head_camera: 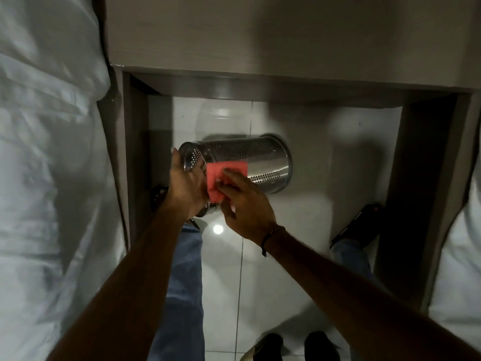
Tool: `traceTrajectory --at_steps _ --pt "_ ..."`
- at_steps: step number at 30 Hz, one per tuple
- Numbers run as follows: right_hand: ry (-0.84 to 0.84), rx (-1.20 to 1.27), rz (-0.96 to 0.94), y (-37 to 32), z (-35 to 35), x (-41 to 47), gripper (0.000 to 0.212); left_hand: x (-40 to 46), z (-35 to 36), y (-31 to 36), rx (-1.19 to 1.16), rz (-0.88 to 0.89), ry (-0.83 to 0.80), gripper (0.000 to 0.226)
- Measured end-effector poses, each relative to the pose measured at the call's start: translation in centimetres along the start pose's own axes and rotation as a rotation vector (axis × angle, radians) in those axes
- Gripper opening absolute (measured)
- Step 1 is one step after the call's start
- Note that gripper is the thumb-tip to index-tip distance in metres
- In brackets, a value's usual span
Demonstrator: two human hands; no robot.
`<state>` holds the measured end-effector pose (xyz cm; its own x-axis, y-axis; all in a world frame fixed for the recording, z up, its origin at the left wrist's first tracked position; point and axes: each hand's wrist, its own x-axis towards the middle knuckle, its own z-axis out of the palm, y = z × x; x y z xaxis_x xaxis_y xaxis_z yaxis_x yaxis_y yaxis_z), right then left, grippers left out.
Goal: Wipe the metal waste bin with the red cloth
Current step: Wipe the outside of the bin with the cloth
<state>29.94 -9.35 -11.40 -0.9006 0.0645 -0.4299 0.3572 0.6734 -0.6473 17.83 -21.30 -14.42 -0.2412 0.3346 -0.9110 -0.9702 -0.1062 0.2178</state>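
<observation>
- Wiping is the step in hand: the metal waste bin point(250, 162) is held tipped on its side above the white tiled floor point(260, 282), at the centre of the frame, its open mouth toward the left and its closed base toward the right.
- Left hand point(186, 183), just left of centre, is clamped on the bin's rim, fingers curled over the edge at the mouth, and carries the bin's weight.
- Right hand point(243, 204), just below and right of the left one, presses the red cloth point(221, 178) flat against the bin's perforated side wall near the mouth; the fingers lie spread on top of the cloth and are closed down on it rather than pinching it.
- Cloth covers only a small patch of the wall next to the rim; the stretch toward the base, at centre right, shows bare steel.
- Next move, as I judge it, calls for sliding the cloth along the wall toward the base under steady pressure, while the left hand turns the bin to bring unwiped sides up.
- Grip at the rim needs to stay firm, since the push of the cloth could roll the bin.
</observation>
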Motion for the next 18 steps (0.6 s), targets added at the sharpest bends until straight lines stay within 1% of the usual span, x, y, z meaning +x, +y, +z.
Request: traceTrajectory --at_steps 2,5,7,9,11,15,18 --pt "0.010 -0.039 0.018 0.4 0.2 -1.1 0.044 0.2 0.1 -0.1 0.010 0.005 -0.008 0.095" --pt "0.044 0.034 0.071 0.4 0.9 -1.2 0.066 0.2 0.7 -0.6 0.090 0.003 -0.018 0.086" --pt "0.036 0.074 0.075 0.1 1.3 0.0 0.074 0.0 1.2 -1.2 0.150 -0.013 0.001 0.084" --pt "0.032 0.096 0.083 0.0 1.4 1.4 0.073 0.1 1.4 -1.5 0.200 -0.006 0.045 0.093" --pt "0.025 0.113 0.067 0.1 1.8 1.5 0.071 0.1 1.4 -1.4 0.229 0.007 0.069 0.096" --pt "-0.043 0.080 -0.030 0.6 3.6 -2.4 0.071 -0.3 1.1 -0.8 0.244 -0.001 0.116 0.096" --pt "-0.021 0.120 0.021 0.9 4.0 -2.7 0.075 -0.7 1.4 -1.5 0.383 0.030 0.112 0.100"
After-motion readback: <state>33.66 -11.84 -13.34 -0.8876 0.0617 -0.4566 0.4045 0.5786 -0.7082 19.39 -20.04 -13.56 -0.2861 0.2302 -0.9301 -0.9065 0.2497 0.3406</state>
